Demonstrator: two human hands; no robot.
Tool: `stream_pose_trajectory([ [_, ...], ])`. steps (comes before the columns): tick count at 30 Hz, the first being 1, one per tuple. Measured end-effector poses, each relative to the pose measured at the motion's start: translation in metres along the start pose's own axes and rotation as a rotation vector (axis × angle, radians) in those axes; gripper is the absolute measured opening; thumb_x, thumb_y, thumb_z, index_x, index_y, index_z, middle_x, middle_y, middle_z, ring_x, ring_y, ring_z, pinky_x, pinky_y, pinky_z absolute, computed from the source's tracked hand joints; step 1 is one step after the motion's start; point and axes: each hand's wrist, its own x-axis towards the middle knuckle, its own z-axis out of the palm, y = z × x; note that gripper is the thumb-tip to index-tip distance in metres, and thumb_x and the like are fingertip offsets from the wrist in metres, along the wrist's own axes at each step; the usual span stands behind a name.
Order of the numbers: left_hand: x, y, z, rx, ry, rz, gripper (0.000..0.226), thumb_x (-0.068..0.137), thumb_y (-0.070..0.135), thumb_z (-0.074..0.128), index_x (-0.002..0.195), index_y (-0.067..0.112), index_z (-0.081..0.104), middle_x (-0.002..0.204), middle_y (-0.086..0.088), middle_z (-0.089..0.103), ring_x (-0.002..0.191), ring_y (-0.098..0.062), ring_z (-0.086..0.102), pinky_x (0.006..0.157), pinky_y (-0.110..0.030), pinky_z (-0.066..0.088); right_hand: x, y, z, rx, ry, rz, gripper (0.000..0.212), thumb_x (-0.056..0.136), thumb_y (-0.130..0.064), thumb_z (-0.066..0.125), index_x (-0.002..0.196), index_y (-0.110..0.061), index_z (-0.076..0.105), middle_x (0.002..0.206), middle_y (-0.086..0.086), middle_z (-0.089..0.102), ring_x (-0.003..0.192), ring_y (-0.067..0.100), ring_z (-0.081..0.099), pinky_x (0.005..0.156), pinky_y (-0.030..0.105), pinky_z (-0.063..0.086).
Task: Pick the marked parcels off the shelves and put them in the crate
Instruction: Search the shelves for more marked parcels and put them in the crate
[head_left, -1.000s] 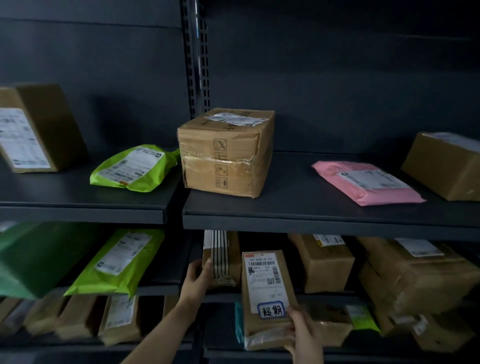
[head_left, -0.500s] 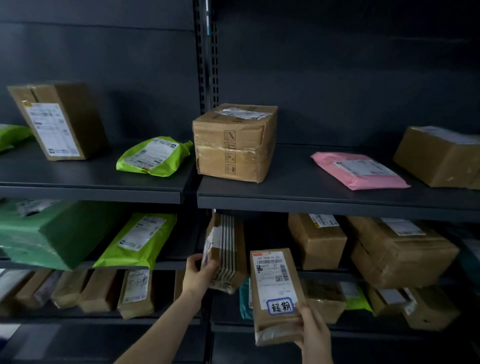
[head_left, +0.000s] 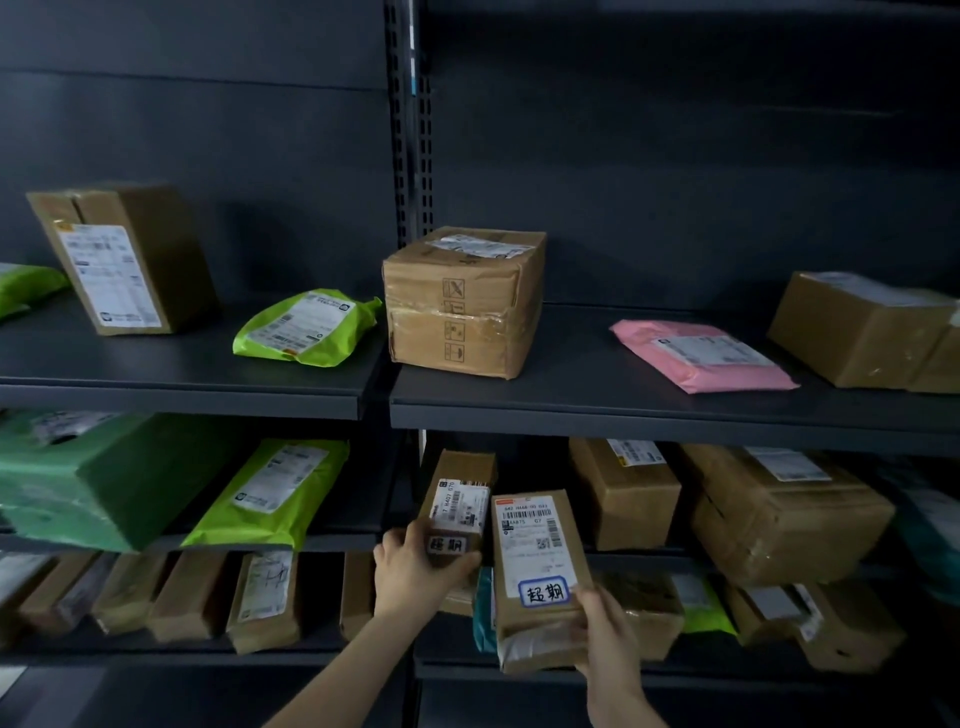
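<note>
Left hand (head_left: 415, 564) grips the lower end of a small marked cardboard box (head_left: 460, 499) at the front of the middle shelf (head_left: 644, 558). Right hand (head_left: 605, 631) pinches the lower corner of a flat brown parcel (head_left: 537, 551) with a blue-bordered sticker (head_left: 544, 592). The parcel is held upright just beside the box.

A blue-edged sticker (head_left: 544, 592) on the flat parcel (head_left: 540, 561) in the right hand (head_left: 605, 631) reads 超期. The narrow parcel (head_left: 460, 499) in the left hand (head_left: 415, 569) carries seemingly the same two characters, blurred. Handling symbols are printed on the taped box (head_left: 462, 306); the small print on the shipping labels (head_left: 111, 280) is unreadable.
</note>
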Motion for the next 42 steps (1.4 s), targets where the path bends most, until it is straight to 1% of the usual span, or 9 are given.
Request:
stream_pose_trajectory([
  [6, 0.014, -0.014, 0.0, -0.332, -0.057, -0.138, 0.065, 0.088, 0.038, 0.061, 0.14, 0.006, 0.037, 0.129, -0.014, 0.056, 0.117, -0.031, 0.053, 0.098, -0.04, 0.045, 0.021, -0.009, 0.014, -0.04, 0.017, -0.023, 0.032, 0.083, -0.033, 0.065, 0.113, -0.024, 0.063, 0.109, 0.006, 0.065, 0.102, 0.028, 0.059, 0.099, 0.049, 0.044],
  [10, 0.023, -0.026, 0.005, -0.532, -0.181, -0.251, 0.048, 0.092, 0.028, 0.057, 0.133, 0.006, 0.048, 0.116, -0.015, 0.065, 0.104, -0.031, 0.063, 0.096, -0.046, 0.049, 0.035, -0.006, 0.019, -0.078, -0.022, -0.004, 0.031, 0.082, -0.034, 0.067, 0.112, -0.027, 0.062, 0.111, 0.005, 0.065, 0.104, 0.028, 0.058, 0.1, 0.05, 0.043],
  [14, 0.023, -0.034, 0.011, -0.626, -0.23, -0.255, 0.038, 0.094, 0.024, 0.055, 0.129, 0.012, 0.052, 0.1, -0.005, 0.07, 0.092, -0.026, 0.068, 0.092, -0.046, 0.052, 0.037, -0.002, 0.013, -0.042, -0.114, 0.041, 0.032, 0.079, -0.03, 0.07, 0.11, -0.033, 0.059, 0.106, 0.005, 0.065, 0.097, 0.028, 0.06, 0.075, 0.038, 0.049],
  [18, 0.018, -0.038, 0.01, -0.679, -0.212, -0.236, 0.036, 0.093, 0.022, 0.056, 0.126, 0.011, 0.054, 0.095, -0.002, 0.071, 0.089, -0.026, 0.069, 0.089, -0.048, 0.053, 0.035, 0.002, 0.003, -0.006, -0.174, 0.048, 0.031, 0.077, -0.019, 0.071, 0.101, -0.035, 0.06, 0.097, 0.002, 0.068, 0.089, 0.025, 0.062, 0.066, 0.037, 0.048],
  [21, 0.01, -0.041, 0.0, -0.714, -0.194, -0.219, 0.034, 0.093, 0.02, 0.056, 0.126, 0.011, 0.053, 0.1, -0.006, 0.071, 0.094, -0.029, 0.068, 0.089, -0.049, 0.053, 0.029, 0.007, -0.003, -0.018, -0.245, 0.047, 0.032, 0.077, -0.019, 0.071, 0.1, -0.037, 0.06, 0.1, 0.001, 0.068, 0.095, 0.025, 0.062, 0.083, 0.046, 0.05],
  [27, -0.018, -0.061, -0.041, -0.66, -0.103, -0.171, 0.018, 0.097, 0.023, 0.05, 0.113, 0.024, 0.057, 0.092, 0.007, 0.07, 0.081, -0.009, 0.068, 0.059, -0.017, 0.051, 0.008, 0.015, 0.006, -0.106, -0.429, 0.051, 0.036, 0.079, -0.022, 0.071, 0.108, -0.039, 0.058, 0.112, -0.002, 0.063, 0.107, 0.022, 0.056, 0.099, 0.051, 0.042],
  [33, -0.043, -0.098, -0.102, -0.636, 0.015, -0.207, 0.021, 0.098, 0.019, 0.045, 0.103, 0.028, 0.064, 0.094, 0.004, 0.072, 0.085, -0.016, 0.069, 0.072, -0.033, 0.057, -0.019, 0.027, 0.053, -0.213, -0.614, -0.011, 0.031, 0.083, -0.023, 0.066, 0.106, -0.041, 0.055, 0.116, 0.0, 0.063, 0.111, 0.022, 0.056, 0.101, 0.052, 0.042],
  [37, -0.062, -0.126, -0.143, -0.668, 0.146, -0.215, 0.022, 0.098, 0.017, 0.047, 0.11, 0.028, 0.062, 0.087, 0.01, 0.072, 0.068, -0.003, 0.07, 0.053, -0.019, 0.053, -0.046, 0.034, 0.093, -0.268, -0.743, -0.079, 0.029, 0.084, -0.022, 0.064, 0.104, -0.04, 0.056, 0.114, -0.001, 0.064, 0.107, 0.022, 0.057, 0.099, 0.05, 0.043],
  [42, -0.092, -0.156, -0.197, -0.704, 0.305, -0.219, 0.025, 0.097, 0.014, 0.047, 0.115, 0.024, 0.061, 0.096, -0.002, 0.071, 0.077, -0.01, 0.068, 0.062, -0.018, 0.053, -0.087, 0.042, 0.143, -0.326, -0.886, -0.172, 0.033, 0.083, -0.022, 0.066, 0.111, -0.036, 0.057, 0.112, -0.007, 0.067, 0.102, 0.01, 0.061, 0.076, 0.027, 0.046],
])
